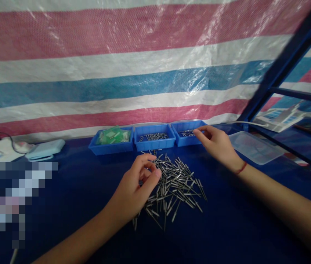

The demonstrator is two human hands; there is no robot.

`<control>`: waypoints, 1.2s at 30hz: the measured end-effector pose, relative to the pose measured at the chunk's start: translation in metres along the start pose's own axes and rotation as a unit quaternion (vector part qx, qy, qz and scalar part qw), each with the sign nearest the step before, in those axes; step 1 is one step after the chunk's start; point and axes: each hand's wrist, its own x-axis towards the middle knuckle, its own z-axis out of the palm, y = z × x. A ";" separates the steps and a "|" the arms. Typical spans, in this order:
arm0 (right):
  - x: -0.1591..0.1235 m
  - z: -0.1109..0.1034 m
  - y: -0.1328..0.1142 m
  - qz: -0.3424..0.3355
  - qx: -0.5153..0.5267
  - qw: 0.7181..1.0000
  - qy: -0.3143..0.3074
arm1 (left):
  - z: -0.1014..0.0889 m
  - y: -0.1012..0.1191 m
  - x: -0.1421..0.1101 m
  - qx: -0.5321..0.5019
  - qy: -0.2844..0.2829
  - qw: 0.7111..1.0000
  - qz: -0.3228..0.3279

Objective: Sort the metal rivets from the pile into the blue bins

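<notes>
A loose pile of blind rivets [176, 183], thin silver pins with thicker sleeves, lies on the dark blue tabletop [94, 205]. My left hand [137, 179] hovers at the pile's left edge. Its fingers are curled, thumb and forefinger apart, with nothing visible between them. Over the front of the right blue bin [190, 143] is my right hand [217, 143], thumb and forefinger pinched together; whatever they hold, if anything, is hidden. Some rivets [187, 133] lie in that bin. The middle blue bin [155, 145] holds more rivets [156, 136].
The left blue bin [112, 149] contains green plastic packets [114, 135]. A clear plastic lid [256, 146] lies right of my right hand. A light blue case [46, 148] sits at left. Blue metal framing [284, 62] rises at right before a striped sheet [116, 84].
</notes>
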 end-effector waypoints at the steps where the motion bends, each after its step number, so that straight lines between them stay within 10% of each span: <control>1: 0.002 -0.001 0.004 0.006 -0.019 1.000 -0.015 | -0.002 -0.001 0.001 0.007 0.005 1.000 -0.006; 11: -0.026 0.006 -0.018 -0.091 0.007 0.989 -0.119 | -0.035 -0.025 0.026 0.251 0.011 0.967 0.049; 19: -0.043 0.006 -0.038 -0.108 0.050 0.975 -0.186 | -0.026 -0.038 0.030 0.355 -0.047 0.928 0.099; 27: -0.058 0.009 -0.050 -0.116 0.142 0.956 -0.228 | -0.017 -0.015 0.017 0.217 0.008 0.975 0.042; 36: -0.069 0.002 -0.065 -0.110 0.285 0.920 -0.245 | 0.001 0.008 0.001 0.049 -0.070 0.995 -0.053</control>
